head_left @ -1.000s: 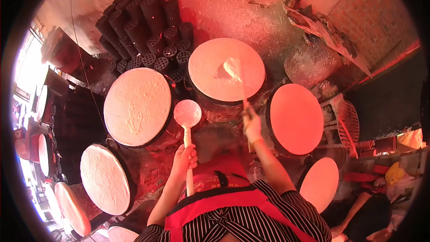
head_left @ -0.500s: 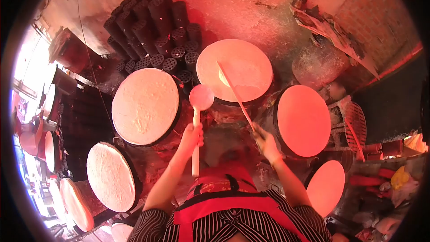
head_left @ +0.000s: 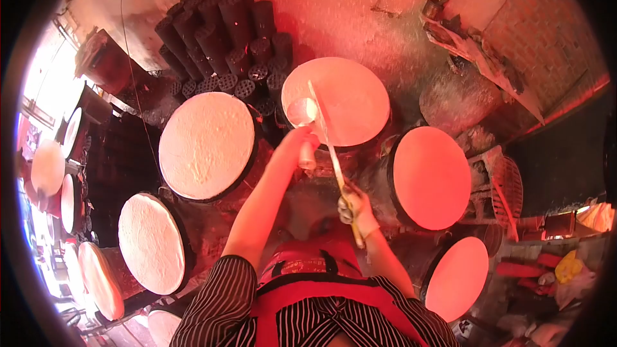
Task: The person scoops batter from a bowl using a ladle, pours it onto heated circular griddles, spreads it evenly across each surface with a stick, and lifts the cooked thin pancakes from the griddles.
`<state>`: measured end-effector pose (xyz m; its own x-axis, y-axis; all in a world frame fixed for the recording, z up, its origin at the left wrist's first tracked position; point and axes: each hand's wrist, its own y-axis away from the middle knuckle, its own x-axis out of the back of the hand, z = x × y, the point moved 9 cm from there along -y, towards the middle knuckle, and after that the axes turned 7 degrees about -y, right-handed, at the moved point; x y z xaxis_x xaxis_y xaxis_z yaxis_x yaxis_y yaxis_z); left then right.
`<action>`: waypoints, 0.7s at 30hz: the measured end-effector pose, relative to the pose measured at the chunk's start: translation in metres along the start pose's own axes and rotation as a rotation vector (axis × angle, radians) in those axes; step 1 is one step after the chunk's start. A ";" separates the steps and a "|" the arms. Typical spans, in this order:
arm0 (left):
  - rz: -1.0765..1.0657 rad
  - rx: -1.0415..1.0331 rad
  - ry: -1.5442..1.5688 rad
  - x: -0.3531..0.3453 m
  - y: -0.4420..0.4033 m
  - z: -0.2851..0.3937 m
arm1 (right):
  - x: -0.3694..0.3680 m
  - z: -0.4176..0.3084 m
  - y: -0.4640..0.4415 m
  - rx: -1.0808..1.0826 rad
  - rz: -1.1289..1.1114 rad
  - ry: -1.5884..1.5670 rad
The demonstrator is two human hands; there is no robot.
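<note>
My left hand is closed around the handle of a ladle. The ladle's bowl is over the left part of the round griddle in front of me, and something pale shows at the bowl's right side. In my gloved right hand is a long flat wooden stick, gripped near its lower end. Its far end reaches over the same griddle, just right of the ladle. Whether the stick touches the surface I cannot tell. A thin pale layer covers the griddle.
Left of me stand a griddle with a bubbly pale sheet and another pale-covered griddle. To the right are a smooth-topped griddle and a lower one. Perforated coal briquettes are stacked against the wall.
My left hand has moved forward, bringing the ladle over the griddle. My right hand has shifted left and toward me, and the stick now points more steeply forward. The view has shifted slightly.
</note>
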<state>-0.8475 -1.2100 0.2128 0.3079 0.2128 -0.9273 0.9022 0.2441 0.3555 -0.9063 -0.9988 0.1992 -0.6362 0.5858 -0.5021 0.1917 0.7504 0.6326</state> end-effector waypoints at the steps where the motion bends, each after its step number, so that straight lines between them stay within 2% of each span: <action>1: 0.037 -0.111 -0.301 -0.015 0.027 0.004 | 0.001 -0.020 0.006 -0.002 0.006 0.036; 2: 0.109 -0.211 -0.605 -0.031 0.054 0.009 | 0.012 -0.044 0.014 0.052 0.143 0.104; 3: -0.074 -0.144 -0.393 -0.062 0.077 -0.009 | 0.011 -0.078 0.026 0.133 0.209 0.094; 5: 0.062 -0.207 -0.457 -0.071 0.094 -0.013 | 0.039 -0.096 0.001 0.385 -0.116 -0.155; 7: 0.149 -0.184 -0.400 -0.053 0.092 -0.016 | 0.037 -0.081 0.004 0.723 0.207 0.667; 9: 0.226 -0.214 -0.422 -0.052 0.095 -0.010 | 0.030 -0.030 0.010 0.781 0.034 0.843; 11: 0.337 -0.255 -0.497 -0.040 0.121 -0.029 | 0.016 -0.016 0.027 0.527 -0.143 0.772; 12: 0.369 -0.283 -0.538 -0.036 0.135 -0.040 | 0.024 -0.020 0.033 0.417 -0.115 0.656; 14: 0.395 -0.322 -0.531 -0.017 0.161 -0.062 | 0.068 -0.040 0.039 0.506 0.013 0.584; 15: 0.391 -0.334 -0.483 -0.006 0.172 -0.071 | 0.076 -0.067 0.055 0.663 0.046 0.609; 17: 0.436 -0.325 -0.318 0.033 0.183 -0.091 | 0.098 -0.102 0.079 0.780 0.177 1.145; 19: 0.471 -0.307 -0.178 0.064 0.183 -0.108 | 0.081 -0.136 0.107 0.630 0.263 1.533; 20: 0.490 -0.304 -0.120 0.076 0.182 -0.116 | 0.075 -0.146 0.110 0.758 0.265 1.552; 21: 0.506 -0.302 -0.063 0.089 0.180 -0.123 | 0.068 -0.150 0.107 0.718 0.248 1.663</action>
<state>-0.6945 -1.0307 0.2088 0.7028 0.3187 -0.6360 0.5161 0.3870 0.7642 -1.0411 -0.9251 0.3214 -0.4577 0.1502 0.8763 0.3481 0.9372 0.0211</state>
